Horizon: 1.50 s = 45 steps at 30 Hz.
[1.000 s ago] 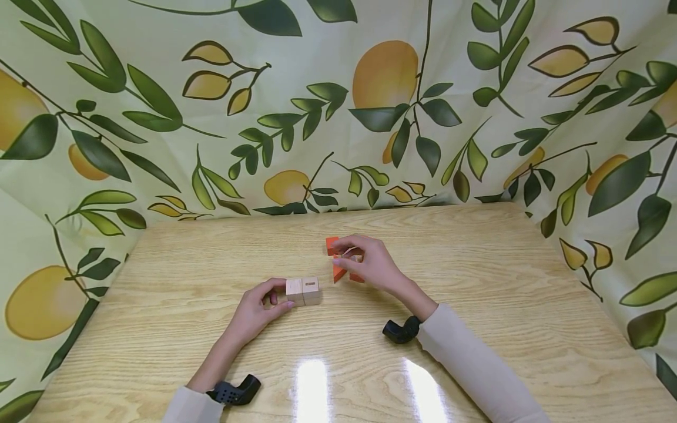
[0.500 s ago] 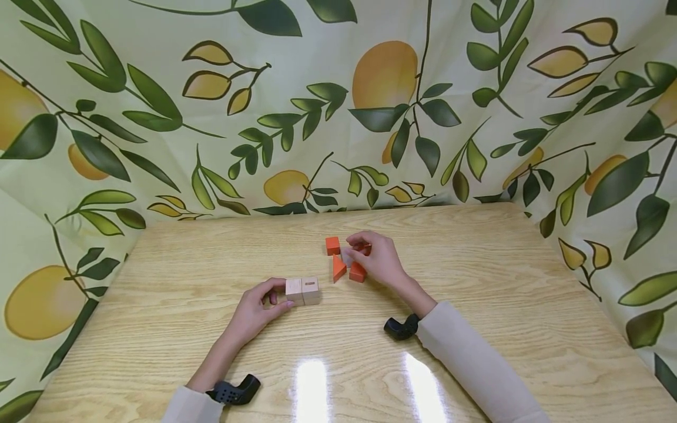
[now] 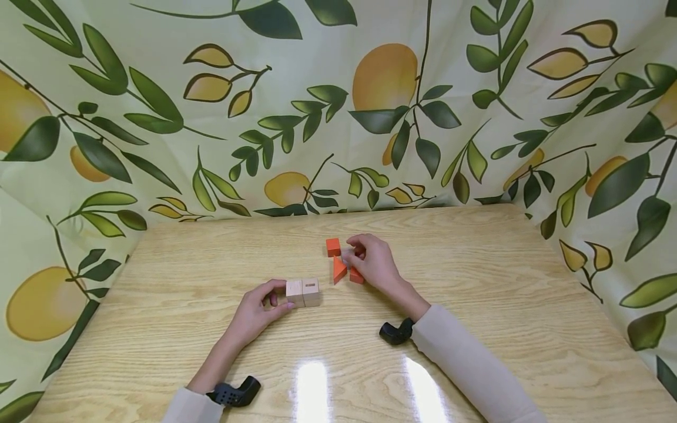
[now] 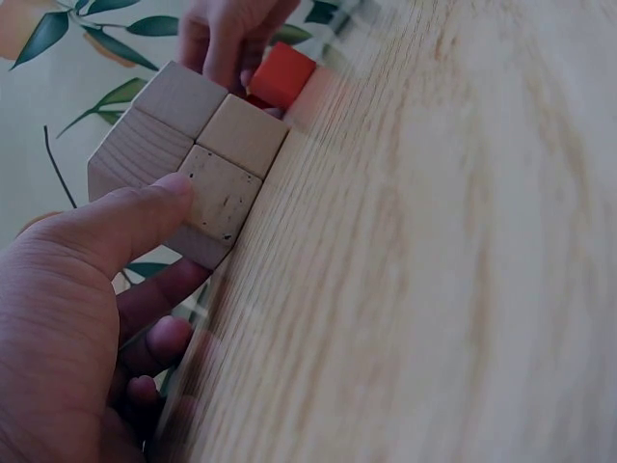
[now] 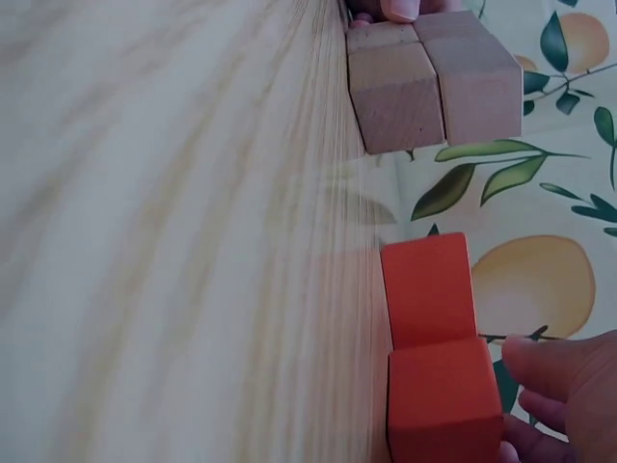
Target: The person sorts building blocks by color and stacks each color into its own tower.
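My left hand grips a pair of pale wooden blocks standing side by side on the table. Its thumb lies on the near face, as the left wrist view shows, and the fingers reach behind. One block has a small slot in its top. My right hand is bent over a small group to the right: an orange-red cube, an orange triangular block, another red block and a greyish block right at its fingertips. I cannot tell whether it pinches the greyish block.
The blocks stand on a wood-grain table. A cloth printed with leaves and fruit hangs behind and along both sides. Black cameras are strapped to both wrists.
My right hand has drawn back to the right from over the orange blocks, uncovering the cube and the triangle, and then dipped slightly beside the greyish block. The left hand stays put.
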Tool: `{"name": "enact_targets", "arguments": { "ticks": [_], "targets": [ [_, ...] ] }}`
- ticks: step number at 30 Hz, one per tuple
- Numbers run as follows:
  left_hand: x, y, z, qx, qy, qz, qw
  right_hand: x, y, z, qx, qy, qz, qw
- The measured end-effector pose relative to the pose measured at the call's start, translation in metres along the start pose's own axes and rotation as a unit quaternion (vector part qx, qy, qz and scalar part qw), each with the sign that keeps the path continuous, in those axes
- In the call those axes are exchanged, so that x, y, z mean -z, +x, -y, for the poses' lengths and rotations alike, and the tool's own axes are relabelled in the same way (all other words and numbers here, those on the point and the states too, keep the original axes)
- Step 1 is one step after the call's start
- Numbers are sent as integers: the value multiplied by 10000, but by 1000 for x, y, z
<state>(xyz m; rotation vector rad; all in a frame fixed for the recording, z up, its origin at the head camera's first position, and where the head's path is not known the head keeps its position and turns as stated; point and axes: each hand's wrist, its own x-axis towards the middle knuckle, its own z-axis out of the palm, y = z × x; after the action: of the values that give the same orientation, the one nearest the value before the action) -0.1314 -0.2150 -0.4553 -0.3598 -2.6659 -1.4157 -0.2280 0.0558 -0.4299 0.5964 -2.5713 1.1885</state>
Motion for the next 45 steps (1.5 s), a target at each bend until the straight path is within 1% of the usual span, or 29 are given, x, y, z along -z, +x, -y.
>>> {"name": "enact_targets", "arguments": {
  "ticks": [7,13,15,21,29,38,41,45],
  "targets": [
    [0,0,-1,25,33,8,10000,-7,4,2,26,-383,-95,9992],
    [1,1,-1,36,43,41,10000,-9,5,3,-19,-943,-237,9953],
    [1,1,-1,35,38,40,10000,-10,5,2,-70,-1055,-246,9941],
    [-1,0,0,50,32,35,10000,-12,5,-1,-152,-1109,-143,9936],
    [-1,0,0,37,20,32,10000,-12,5,-3,-229,-1160,-132,9929],
    [-1,0,1,-8,2,45,10000,-14,6,-2,-470,-1427,-149,9885],
    [-1,0,1,-46,29,35,10000,-13,8,-2,-408,-1391,-58,9894],
    [0,1,2,-37,16,28,10000,-9,12,-6,-123,-1220,163,9923]
  ]
}}
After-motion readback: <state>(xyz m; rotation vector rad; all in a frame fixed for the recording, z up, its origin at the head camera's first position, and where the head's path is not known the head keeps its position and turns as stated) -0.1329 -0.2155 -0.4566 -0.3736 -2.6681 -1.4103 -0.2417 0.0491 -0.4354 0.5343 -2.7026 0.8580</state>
